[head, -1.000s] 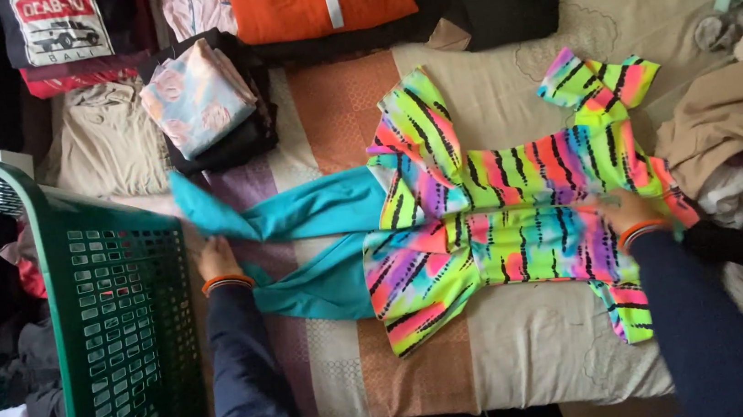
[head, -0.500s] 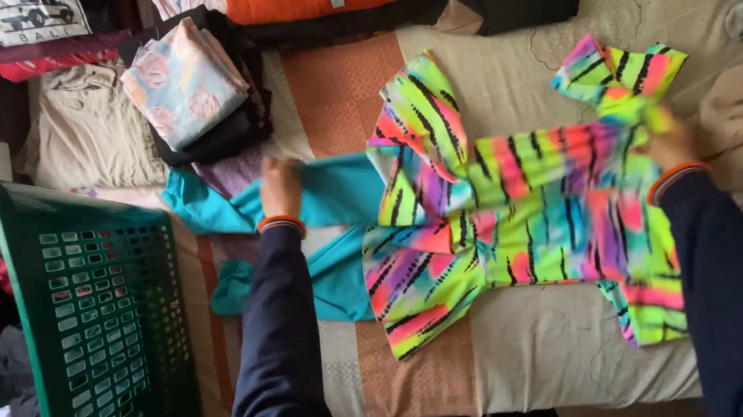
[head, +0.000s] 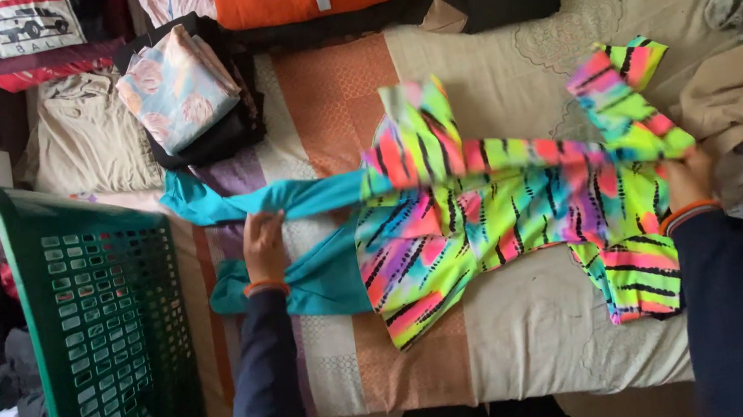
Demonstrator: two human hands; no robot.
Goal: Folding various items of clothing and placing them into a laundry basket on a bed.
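Left hand [head: 263, 245]: palm down, fingers curled closed, orange band at wrist.
Right hand [head: 687, 182]: fingers pinched shut, orange band at wrist.
Arms: dark sleeves, extended forward, well apart.

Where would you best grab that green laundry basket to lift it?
Probably by the thick top rim of the basket, coming from above: it is the only solid bar showing, while the walls are thin open lattice. No handles are visible.
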